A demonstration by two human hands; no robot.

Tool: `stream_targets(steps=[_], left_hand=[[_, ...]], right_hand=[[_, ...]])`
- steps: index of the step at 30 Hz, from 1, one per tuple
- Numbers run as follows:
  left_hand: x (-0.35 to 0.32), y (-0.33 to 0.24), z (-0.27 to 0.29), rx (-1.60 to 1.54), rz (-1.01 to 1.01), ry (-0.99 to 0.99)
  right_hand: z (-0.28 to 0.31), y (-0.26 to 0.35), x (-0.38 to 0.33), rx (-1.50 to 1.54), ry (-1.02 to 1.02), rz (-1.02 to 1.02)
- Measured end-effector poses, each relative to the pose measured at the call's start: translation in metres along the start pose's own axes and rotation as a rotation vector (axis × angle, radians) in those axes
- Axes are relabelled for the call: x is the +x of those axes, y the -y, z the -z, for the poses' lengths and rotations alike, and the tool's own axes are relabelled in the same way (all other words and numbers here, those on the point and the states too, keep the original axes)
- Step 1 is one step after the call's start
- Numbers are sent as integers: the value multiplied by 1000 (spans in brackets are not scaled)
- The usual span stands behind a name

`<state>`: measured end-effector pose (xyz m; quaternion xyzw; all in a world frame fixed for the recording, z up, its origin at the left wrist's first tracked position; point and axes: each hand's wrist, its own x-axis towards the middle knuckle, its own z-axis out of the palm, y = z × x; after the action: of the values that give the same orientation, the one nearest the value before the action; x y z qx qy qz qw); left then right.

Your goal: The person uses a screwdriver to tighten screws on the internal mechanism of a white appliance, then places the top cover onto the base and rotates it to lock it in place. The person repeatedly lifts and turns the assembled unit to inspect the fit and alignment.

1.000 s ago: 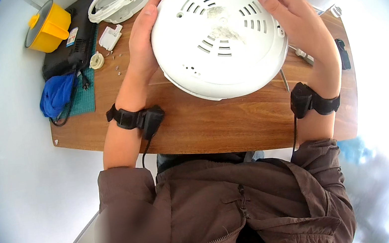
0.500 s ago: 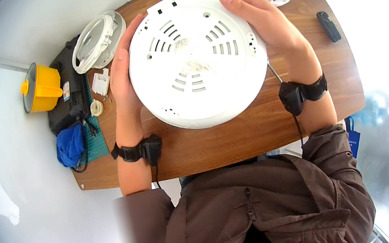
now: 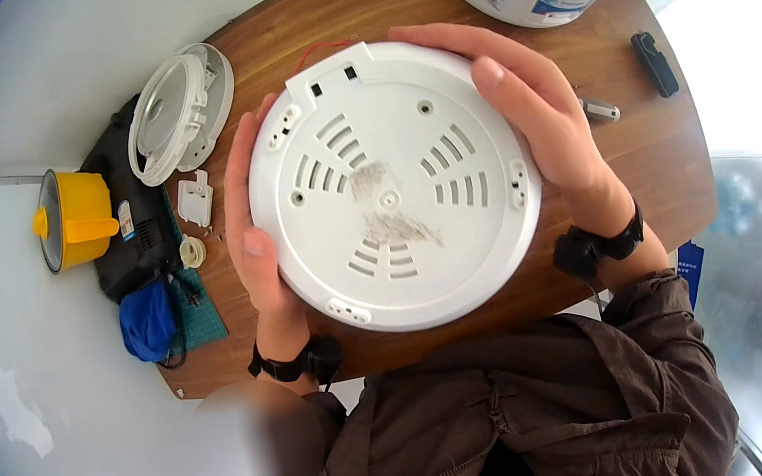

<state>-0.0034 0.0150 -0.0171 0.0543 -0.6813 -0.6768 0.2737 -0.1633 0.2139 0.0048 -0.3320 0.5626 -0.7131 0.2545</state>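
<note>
Tabletop [image 3: 654,163] free right of hands [image 3: 549,122] — grey handle [image 3: 600,111] intrudes.

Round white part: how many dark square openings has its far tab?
2, side by side on the tab of the round white part: left opening and right opening. None looks hidden.

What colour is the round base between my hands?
The round base is white with grey-brown smudges near its middle, best seen in the head view.

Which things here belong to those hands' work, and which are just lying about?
In the job:
Round white vented base, held between left fingers and right fingers
Perhaps grey-handled tool, white ring-shaped part, small white piece

Apparently just lying about:
Yellow pot
Blue cloth
Black oblong object
</note>
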Motion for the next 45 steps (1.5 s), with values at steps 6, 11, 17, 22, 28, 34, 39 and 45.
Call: stream_targets(steps=[6,11,17,22,28,34,39,45], left_hand=[[13,-3,-7,-22,79,-3],[14,-4,-10,-34,145,-46],[11,-4,-11,-52,208,-105],[13,-3,-10,-26,222,-105],[13,-11,-13,69,192,-165],[11,-8,-10,42,137,-136],[14,-8,-3,15,110,-57],[16,-19,-8,83,97,-97]], right_hand=[[3,3,3,62,27,-27],[5,5,7,12,36,-52],[10,-5,8,-16,56,-7],[8,-4,9,0,23,-24],[9,-2,10,-35,-15,-34],[9,-10,7,125,4,28],[10,-13,8,257,-11,66],[5,-13,7,134,7,108]])
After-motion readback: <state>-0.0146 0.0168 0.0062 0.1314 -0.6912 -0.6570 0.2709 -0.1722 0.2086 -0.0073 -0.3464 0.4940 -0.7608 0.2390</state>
